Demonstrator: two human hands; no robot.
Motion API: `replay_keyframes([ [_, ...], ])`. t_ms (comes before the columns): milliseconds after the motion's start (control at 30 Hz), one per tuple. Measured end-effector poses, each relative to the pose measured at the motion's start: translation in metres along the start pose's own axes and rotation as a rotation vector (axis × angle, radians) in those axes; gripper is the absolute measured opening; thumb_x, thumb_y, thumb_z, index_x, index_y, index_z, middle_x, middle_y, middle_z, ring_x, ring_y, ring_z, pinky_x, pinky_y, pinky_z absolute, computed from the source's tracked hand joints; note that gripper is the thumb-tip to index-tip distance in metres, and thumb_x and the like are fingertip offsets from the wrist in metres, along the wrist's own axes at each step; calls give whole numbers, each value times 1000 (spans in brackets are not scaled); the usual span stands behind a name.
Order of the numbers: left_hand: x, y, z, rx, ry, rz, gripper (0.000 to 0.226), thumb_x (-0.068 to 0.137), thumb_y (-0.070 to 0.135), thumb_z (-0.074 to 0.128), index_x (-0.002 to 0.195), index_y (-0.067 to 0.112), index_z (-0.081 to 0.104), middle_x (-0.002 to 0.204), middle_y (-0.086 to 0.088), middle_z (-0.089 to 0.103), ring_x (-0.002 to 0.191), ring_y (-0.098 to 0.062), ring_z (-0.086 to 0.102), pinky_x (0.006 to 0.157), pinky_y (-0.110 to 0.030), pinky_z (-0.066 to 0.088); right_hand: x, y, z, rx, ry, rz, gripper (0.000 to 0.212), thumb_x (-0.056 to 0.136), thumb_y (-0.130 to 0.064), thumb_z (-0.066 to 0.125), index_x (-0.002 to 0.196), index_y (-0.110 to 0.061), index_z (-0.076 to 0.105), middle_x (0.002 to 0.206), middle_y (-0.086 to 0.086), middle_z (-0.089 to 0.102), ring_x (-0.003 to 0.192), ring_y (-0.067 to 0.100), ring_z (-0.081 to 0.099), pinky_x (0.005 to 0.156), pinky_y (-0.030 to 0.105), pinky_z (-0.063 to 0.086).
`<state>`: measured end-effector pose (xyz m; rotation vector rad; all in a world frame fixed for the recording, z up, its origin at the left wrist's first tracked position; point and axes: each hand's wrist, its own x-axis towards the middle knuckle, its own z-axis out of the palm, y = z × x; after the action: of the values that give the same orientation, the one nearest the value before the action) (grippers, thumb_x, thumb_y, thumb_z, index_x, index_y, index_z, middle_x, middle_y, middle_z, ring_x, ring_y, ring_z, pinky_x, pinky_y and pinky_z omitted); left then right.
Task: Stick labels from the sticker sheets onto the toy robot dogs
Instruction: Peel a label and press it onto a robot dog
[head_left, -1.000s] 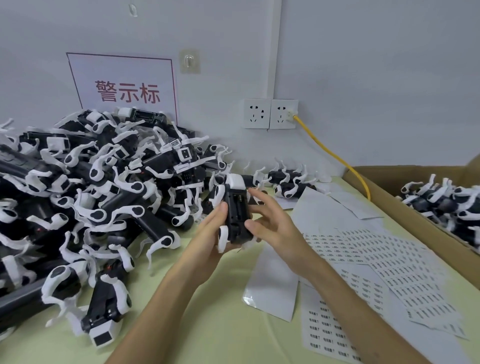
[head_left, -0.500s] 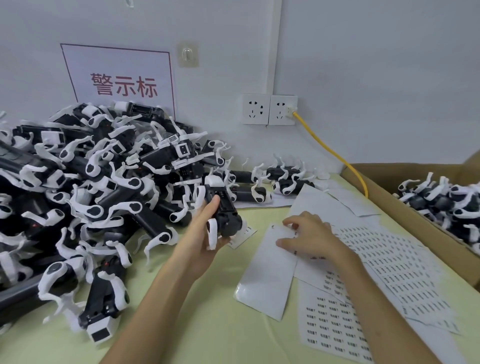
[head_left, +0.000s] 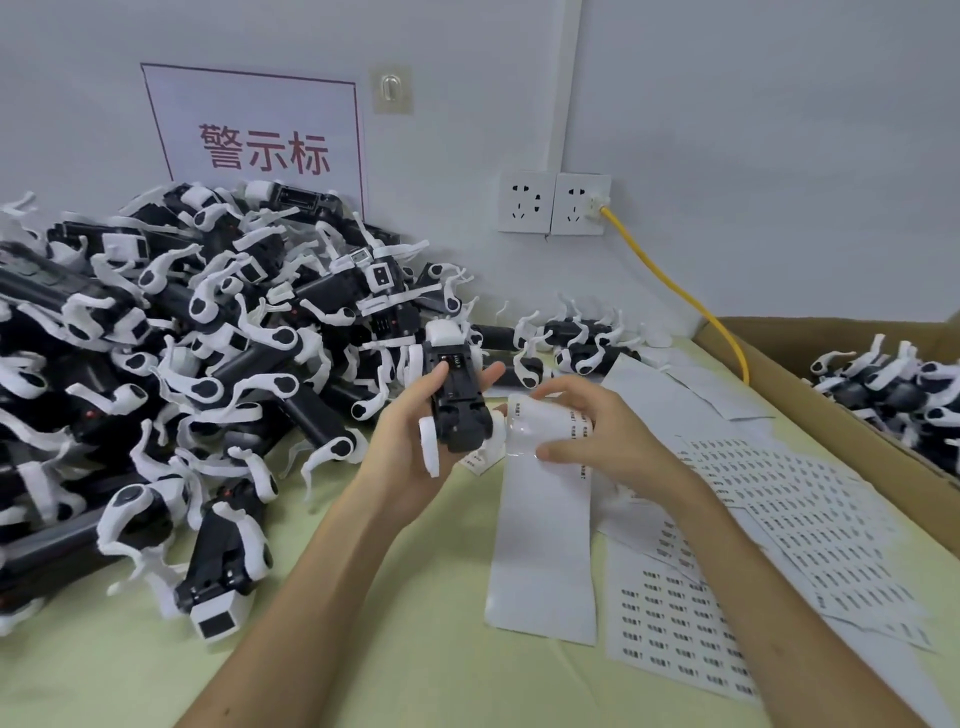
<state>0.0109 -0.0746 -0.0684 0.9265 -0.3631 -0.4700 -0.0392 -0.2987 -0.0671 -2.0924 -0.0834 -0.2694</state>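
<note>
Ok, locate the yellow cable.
Head view, right of centre: the yellow cable runs from the right wall socket down to the rim of the cardboard box.

To the left of the double wall socket (head_left: 553, 202), a white sign (head_left: 254, 140) with a thin red frame hangs on the wall, and on it stand three big red characters: 警示标. Below and to the right of the socket, the sticker sheets (head_left: 810, 519) carry rows of small black printed labels, too small to read. The few labels on the paper strip (head_left: 540, 431) just below the socket are also too small to read.
</note>
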Motion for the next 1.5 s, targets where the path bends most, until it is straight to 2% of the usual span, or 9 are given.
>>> replay_keyframes([
  [233, -6, -5, 16, 135, -80, -43, 40, 97, 38, 58, 125, 11, 69, 130, -11, 71, 106, -26, 70, 77, -33, 60, -1, -7, 17, 71, 29, -91, 62, 71, -8, 92, 122, -30, 64, 118, -7, 67, 103, 5, 67, 85, 29, 57],
  [367, -4, -7, 15, 89, 4, -67, 58, 92, 41, 61, 133, 0, 62, 129, -19, 68, 107, -42, 66, 76, -39, 61, -1, -8, 22, 143, 143, -120, 60, 77, -10, 88, 123, -34, 56, 115, -4, 65, 86, 12, 72, 72, 26, 56],
  [533, -1, -5, 9, 167, 74, 1, 53, 87, 51, 62, 118, 9, 76, 119, -11, 75, 101, -28, 74, 87, -35, 58, -2, -10, 23, 232, 211, -189, 55, 81, -5, 84, 119, -29, 53, 106, 5, 74, 86, 28, 74, 77, 39, 60],
  [733, 1, -4, 7, 114, 97, 18, 41, 87, 52, 63, 93, 18, 84, 104, -7, 78, 92, -22, 76, 77, -28, 60, -3, -15, 26, 171, 315, -277, 37, 81, -2, 83, 98, -23, 58, 100, 0, 70, 87, 17, 70, 67, 33, 59],
  [900, 2, -6, 6, 126, 117, 44, 34, 83, 54, 64, 87, 27, 84, 103, -2, 79, 91, -21, 76, 88, -32, 59, -4, -12, 25, 66, 371, -253, 30, 83, -8, 82, 96, -33, 70, 92, -9, 67, 49, 3, 53, 57, 14, 43],
  [1033, 0, -6, 10, 131, 97, 42, 42, 87, 54, 62, 97, 20, 83, 107, -8, 77, 95, -25, 74, 98, -39, 51, -4, -9, 25, 18, 331, -260, 30, 83, -1, 80, 110, -15, 75, 75, -21, 60, 45, -2, 52, 52, 6, 36],
  [1200, -5, -5, 14, 134, 3, 37, 61, 96, 45, 61, 136, -2, 60, 123, -17, 67, 98, -28, 69, 66, -23, 57, -2, -6, 25, -44, 353, -275, 28, 83, 0, 80, 110, -8, 77, 54, -39, 51, 44, -6, 50, 50, 3, 34],
  [1367, -6, -7, 15, 157, -17, 21, 69, 89, 42, 63, 139, -5, 54, 131, -23, 65, 114, -35, 63, 83, -37, 57, 1, -4, 26, -58, 350, -271, 23, 84, -9, 83, 106, -15, 81, 54, -22, 52, 42, 7, 33, 50, 10, 26],
  [1500, -5, -6, 14, 158, -1, 35, 70, 93, 43, 60, 141, -6, 48, 141, -32, 55, 130, -47, 57, 95, -47, 55, 3, -4, 26, -97, 358, -308, 23, 84, -13, 84, 106, -16, 82, 66, -23, 59, 53, 6, 47, 59, 10, 34],
])
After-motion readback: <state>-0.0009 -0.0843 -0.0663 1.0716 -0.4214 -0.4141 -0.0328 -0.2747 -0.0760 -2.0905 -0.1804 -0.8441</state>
